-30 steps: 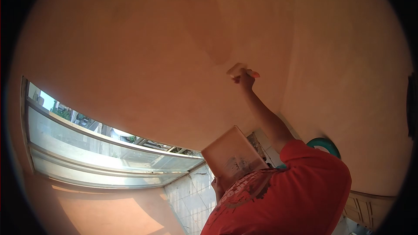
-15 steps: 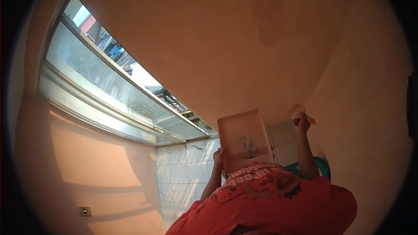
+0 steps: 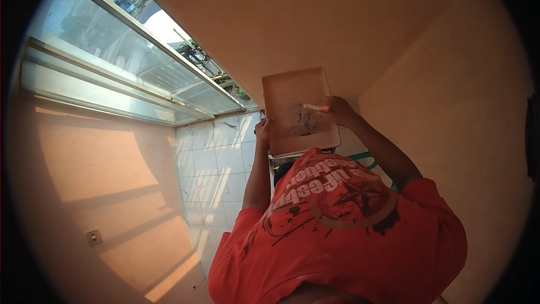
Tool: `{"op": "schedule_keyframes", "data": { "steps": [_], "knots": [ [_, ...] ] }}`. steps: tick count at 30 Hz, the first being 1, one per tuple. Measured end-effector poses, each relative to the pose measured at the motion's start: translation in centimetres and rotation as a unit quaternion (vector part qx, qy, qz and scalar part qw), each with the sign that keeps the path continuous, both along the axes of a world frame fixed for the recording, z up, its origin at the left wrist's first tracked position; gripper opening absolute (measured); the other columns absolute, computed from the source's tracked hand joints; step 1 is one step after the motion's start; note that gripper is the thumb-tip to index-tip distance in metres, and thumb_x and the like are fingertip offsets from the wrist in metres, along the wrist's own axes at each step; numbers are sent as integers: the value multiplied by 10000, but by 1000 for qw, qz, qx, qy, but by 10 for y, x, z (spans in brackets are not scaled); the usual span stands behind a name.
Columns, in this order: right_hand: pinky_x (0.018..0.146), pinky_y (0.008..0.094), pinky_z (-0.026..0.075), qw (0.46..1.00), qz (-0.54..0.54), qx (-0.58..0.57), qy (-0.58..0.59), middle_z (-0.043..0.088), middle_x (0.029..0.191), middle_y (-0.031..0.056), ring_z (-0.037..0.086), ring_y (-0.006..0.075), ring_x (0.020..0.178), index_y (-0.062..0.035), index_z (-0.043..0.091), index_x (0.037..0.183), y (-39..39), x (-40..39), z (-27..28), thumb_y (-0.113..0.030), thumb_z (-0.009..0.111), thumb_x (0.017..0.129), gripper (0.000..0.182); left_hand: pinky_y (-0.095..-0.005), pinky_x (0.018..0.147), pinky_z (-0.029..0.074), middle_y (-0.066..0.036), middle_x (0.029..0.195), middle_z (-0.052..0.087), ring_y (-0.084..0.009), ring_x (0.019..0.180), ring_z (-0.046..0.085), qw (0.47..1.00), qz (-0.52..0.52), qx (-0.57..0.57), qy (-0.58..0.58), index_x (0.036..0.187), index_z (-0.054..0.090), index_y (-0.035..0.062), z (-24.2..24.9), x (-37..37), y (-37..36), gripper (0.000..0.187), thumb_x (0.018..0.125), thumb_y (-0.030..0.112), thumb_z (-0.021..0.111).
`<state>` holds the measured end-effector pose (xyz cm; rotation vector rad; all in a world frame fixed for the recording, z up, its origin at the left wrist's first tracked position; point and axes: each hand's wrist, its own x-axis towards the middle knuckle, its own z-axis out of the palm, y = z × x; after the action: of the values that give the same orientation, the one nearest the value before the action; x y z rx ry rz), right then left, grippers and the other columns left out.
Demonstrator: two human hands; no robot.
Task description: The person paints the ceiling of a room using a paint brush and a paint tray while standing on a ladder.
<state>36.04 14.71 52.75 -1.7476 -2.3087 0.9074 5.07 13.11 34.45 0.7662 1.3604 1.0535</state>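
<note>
My left hand (image 3: 262, 128) grips the left edge of a rectangular paint tray (image 3: 292, 84), held in front of my body. The tray's inside is coated in peach-orange paint, with a dark grey patch around its middle. Closed around the handle of a paintbrush (image 3: 317, 107), my right hand (image 3: 338, 111) is at the tray's right side. The brush lies sideways in this view, its bristle end pointing left over the dark patch.
Peach-orange walls (image 3: 349, 11) rise ahead and to the right. On the left is a sliding glass window (image 3: 124, 50), above a sunlit wall with a switch (image 3: 94, 237). White floor tiles (image 3: 216, 163) lie below, and part of a green object (image 3: 367, 157) shows behind my right arm.
My right hand has brought the paintbrush from right of the tray, near the wall, leftward over the tray. The view has shifted, so tray and window appear higher and further left.
</note>
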Motion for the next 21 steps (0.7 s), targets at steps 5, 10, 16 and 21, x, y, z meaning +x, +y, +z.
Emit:
{"op": "schedule_keyframes", "data": {
  "steps": [5,10,16,21],
  "knots": [
    [743,461,548,980,-9,197,-9,659,883,163,690,348,860,-77,696,900,2,-34,-42,-244,699,797,196,-259,649,489,-34,837,697,-91,736,608,999,3,36,-23,999,726,-33,-6,1,0,342,952,300,662],
    [739,464,544,974,164,143,-61,662,861,168,691,351,847,-70,698,909,-17,-28,-70,-258,713,796,220,-273,619,491,-44,782,698,-95,694,613,1000,-6,26,-12,953,739,-40,-22,-1,11,353,921,306,671],
    [744,451,541,998,52,-43,10,678,849,166,682,363,836,-55,690,895,-19,-26,-1,-299,744,789,271,-279,627,498,-45,813,700,-105,704,620,998,-23,52,7,963,728,-39,-29,-5,12,343,915,296,678],
    [722,409,521,990,103,-60,75,701,827,160,681,341,781,-91,743,998,-20,-51,-12,-317,765,806,298,-284,666,521,-57,860,712,-119,748,643,998,-49,28,22,1024,725,-33,-16,-5,12,330,920,277,675]
  ]
}}
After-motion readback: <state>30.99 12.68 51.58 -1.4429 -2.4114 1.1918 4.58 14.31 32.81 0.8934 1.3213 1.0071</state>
